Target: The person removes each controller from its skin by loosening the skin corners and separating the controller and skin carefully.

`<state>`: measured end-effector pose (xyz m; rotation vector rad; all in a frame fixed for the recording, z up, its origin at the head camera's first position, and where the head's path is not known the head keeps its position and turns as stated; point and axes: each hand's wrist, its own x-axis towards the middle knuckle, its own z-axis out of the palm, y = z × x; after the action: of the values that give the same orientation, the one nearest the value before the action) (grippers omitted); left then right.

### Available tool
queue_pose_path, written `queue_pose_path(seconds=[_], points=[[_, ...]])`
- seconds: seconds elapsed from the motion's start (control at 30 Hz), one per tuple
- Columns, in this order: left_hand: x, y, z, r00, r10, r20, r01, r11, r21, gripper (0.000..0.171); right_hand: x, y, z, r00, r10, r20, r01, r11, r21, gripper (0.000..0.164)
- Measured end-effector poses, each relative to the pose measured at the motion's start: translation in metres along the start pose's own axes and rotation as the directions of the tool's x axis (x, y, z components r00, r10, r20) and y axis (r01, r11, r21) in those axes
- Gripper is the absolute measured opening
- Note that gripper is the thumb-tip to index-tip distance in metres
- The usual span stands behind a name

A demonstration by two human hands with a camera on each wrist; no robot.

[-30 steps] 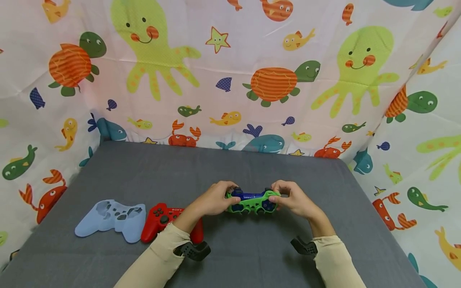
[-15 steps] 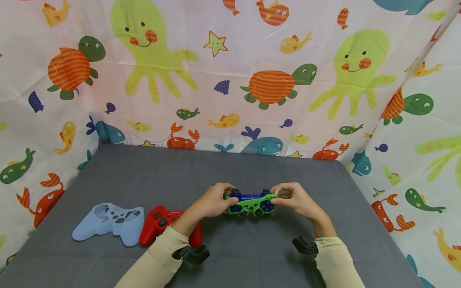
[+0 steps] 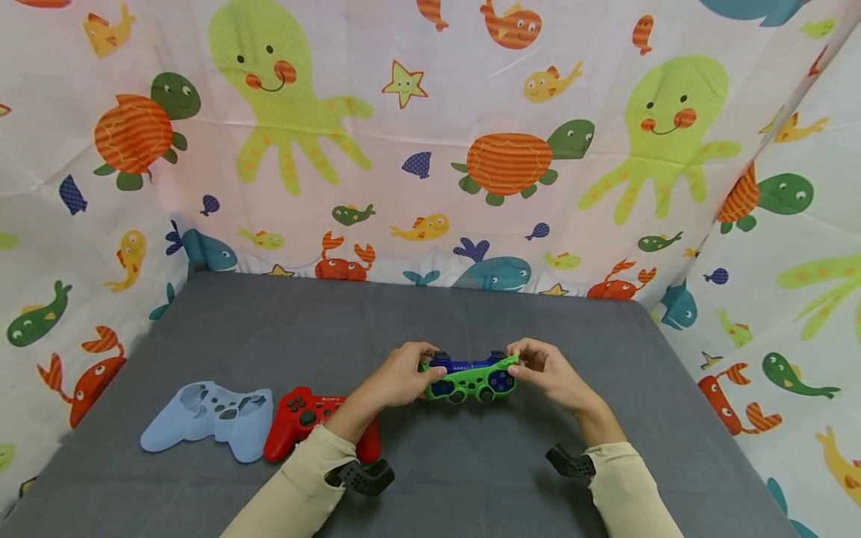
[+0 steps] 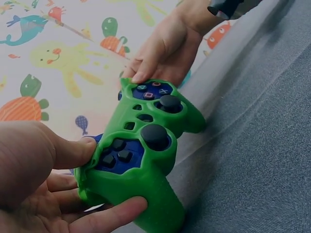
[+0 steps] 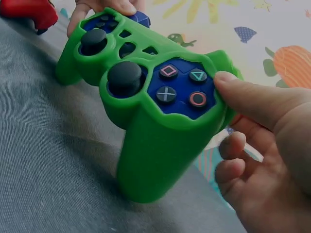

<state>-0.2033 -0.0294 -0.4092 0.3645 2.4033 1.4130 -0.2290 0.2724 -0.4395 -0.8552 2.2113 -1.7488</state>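
A blue game controller (image 3: 501,379) sits inside a green silicone cover (image 4: 146,194), and both hands hold it above the table. At its left end my left hand (image 3: 403,373) grips it, thumb on the cover's top edge by the direction buttons. My right hand (image 3: 550,375) pinches the cover's upper right corner between thumb and fingers. In the right wrist view that corner of the cover (image 5: 224,63) stands up past the controller's shoulder, beside the symbol buttons (image 5: 182,87). Blue shows at the far shoulder (image 5: 140,18) too. Both thumbsticks (image 5: 125,77) poke through their openings.
On the grey table (image 3: 484,463) to the left lies a red controller (image 3: 289,426), partly hidden by the left forearm. A light blue silicone cover (image 3: 215,418) lies beside it. A cloth printed with sea animals (image 3: 511,164) hangs around the table's back and sides.
The right hand's fingers have shifted, and the green cover's right upper edge is now drawn up across the controller's top. The left hand keeps its hold. The light blue cover and red controller lie still.
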Motion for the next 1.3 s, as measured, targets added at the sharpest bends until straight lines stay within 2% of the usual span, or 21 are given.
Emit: queue_pose_path(seconds=[0.17, 0.33, 0.67, 0.93, 1.13, 1.3], points=[[0.001, 0.001, 0.0, 1.0, -0.007, -0.014, 0.008, 1.0, 0.003, 0.045, 0.001, -0.004, 0.001, 0.999, 0.003, 0.048, -0.003, 1.0, -0.003, 0.015], [0.0, 0.002, 0.001, 0.999, -0.031, -0.013, 0.031, 0.999, 0.009, 0.045, 0.0, -0.009, 0.002, 0.999, 0.0, 0.033, 0.002, 0.999, -0.044, 0.025], [0.0, 0.001, 0.002, 0.999, -0.032, -0.004, 0.032, 0.999, -0.025, 0.046, 0.0, -0.012, 0.0, 1.0, 0.009, 0.022, -0.004, 0.982, -0.187, 0.005], [0.0, 0.002, 0.002, 0.999, -0.033, -0.006, 0.033, 0.999, -0.022, 0.044, -0.002, -0.015, -0.006, 0.994, 0.037, 0.105, -0.015, 0.98, -0.198, 0.004], [0.0, 0.003, 0.003, 0.999, -0.05, -0.019, 0.05, 0.999, -0.021, 0.044, -0.007, -0.014, -0.015, 0.981, 0.072, 0.178, -0.035, 0.979, -0.201, 0.005], [-0.001, 0.003, 0.003, 0.999, -0.041, -0.009, 0.04, 0.999, -0.028, 0.044, -0.01, -0.011, -0.021, 0.974, 0.066, 0.218, -0.018, 0.976, -0.215, 0.005]])
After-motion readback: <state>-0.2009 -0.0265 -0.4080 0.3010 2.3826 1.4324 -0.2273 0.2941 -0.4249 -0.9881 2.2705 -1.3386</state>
